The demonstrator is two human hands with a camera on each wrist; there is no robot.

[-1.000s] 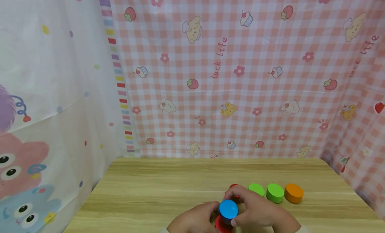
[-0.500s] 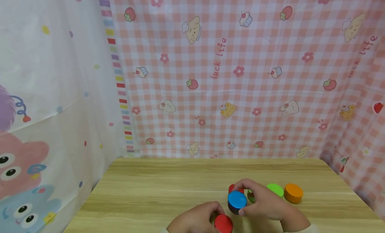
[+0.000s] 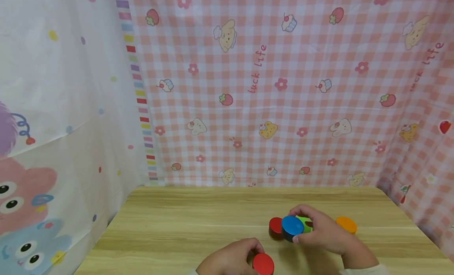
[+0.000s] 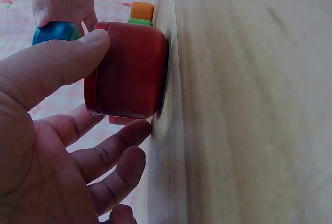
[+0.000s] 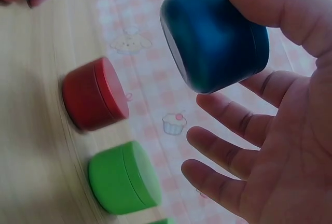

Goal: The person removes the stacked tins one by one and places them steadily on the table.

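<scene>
Between its thumb and fingers my right hand (image 3: 320,231) holds a round blue lidded tin (image 3: 292,225), raised off the table in the right wrist view (image 5: 207,37). My left hand (image 3: 230,259) grips a red lidded tin (image 3: 263,264) near the front edge; the left wrist view shows the thumb on the lid side of this red tin (image 4: 132,71), which sits on the wood. A second red tin (image 3: 275,229) stands just left of the blue one in the head view. Behind my right hand, a green tin (image 3: 305,223) is partly covered.
An orange tin (image 3: 346,225) stands at the right end of the row. Part of another green tin (image 5: 163,221) shows at the bottom of the right wrist view. The wooden table (image 3: 170,227) backs onto a checked curtain (image 3: 213,109).
My right hand has lifted the blue tin from atop the left hand's red tin and carried it right and away from me, toward the row. The left hand stays on its red tin.
</scene>
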